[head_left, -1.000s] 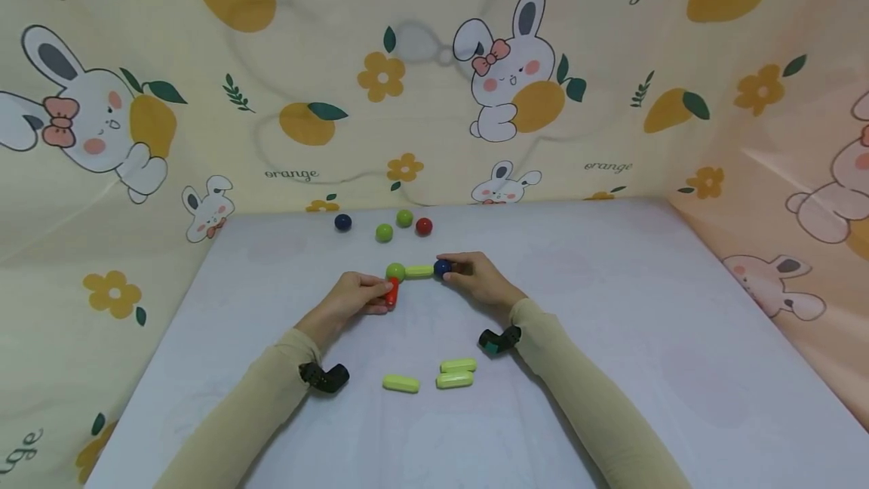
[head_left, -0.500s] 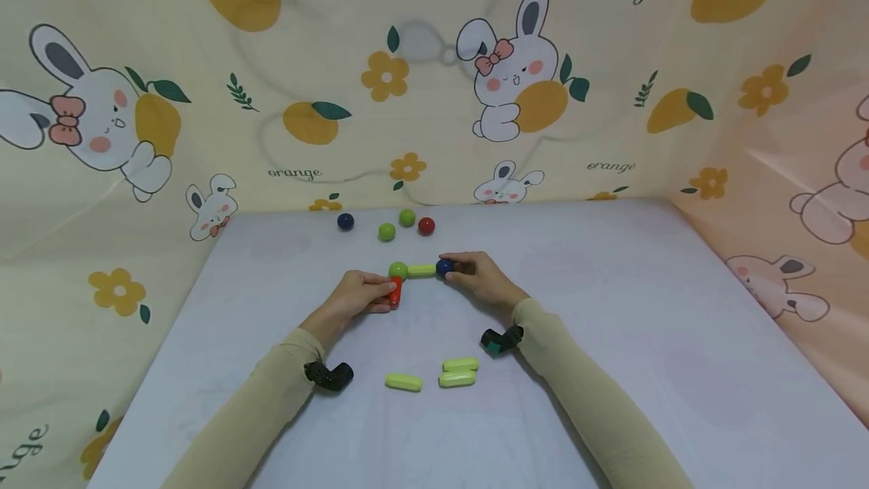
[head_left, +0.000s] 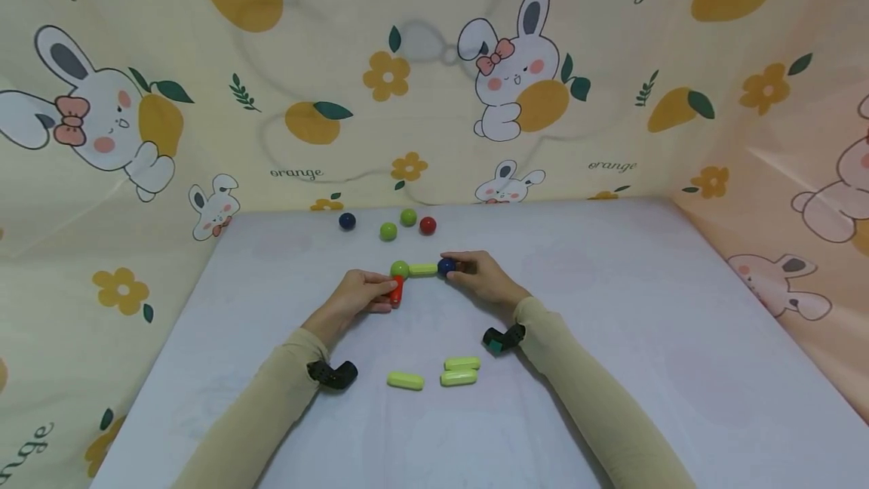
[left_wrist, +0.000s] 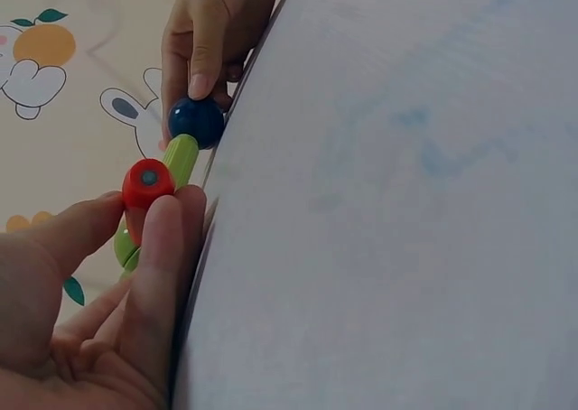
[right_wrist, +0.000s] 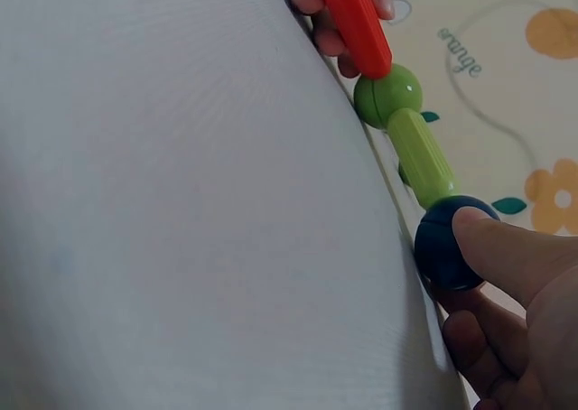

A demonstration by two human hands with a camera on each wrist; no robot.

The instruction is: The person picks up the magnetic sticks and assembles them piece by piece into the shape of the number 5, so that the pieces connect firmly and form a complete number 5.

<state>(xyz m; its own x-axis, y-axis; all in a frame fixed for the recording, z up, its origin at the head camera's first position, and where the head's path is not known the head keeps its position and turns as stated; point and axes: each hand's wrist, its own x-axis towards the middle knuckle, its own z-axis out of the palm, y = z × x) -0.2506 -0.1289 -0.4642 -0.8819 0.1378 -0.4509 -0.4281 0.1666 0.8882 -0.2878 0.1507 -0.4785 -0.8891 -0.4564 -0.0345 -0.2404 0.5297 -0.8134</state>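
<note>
My left hand [head_left: 354,296] pinches a red rod [head_left: 397,291] between thumb and fingers. At its far end the rod meets a green ball [head_left: 400,270]. From that ball a light green rod [right_wrist: 421,157] runs right to a dark blue ball [right_wrist: 456,243], so the pieces form an L-shape. My right hand [head_left: 485,278] grips the blue ball, thumb on one side and fingers on the other. In the left wrist view the red rod's near end shows a round grey spot, and the green ball is partly hidden behind my fingers.
Farther back on the white table [head_left: 611,285] lie a dark blue ball [head_left: 347,221], two green balls [head_left: 388,231] and a red ball [head_left: 428,226]. Nearer, between the forearms, are a light green rod [head_left: 405,380] and two more side by side [head_left: 459,377]. A patterned cloth [head_left: 434,134] hangs behind.
Both hands keep their hold on the joined pieces. The whole head view has shifted slightly, with everything a little farther right; nothing else visibly differs.
</note>
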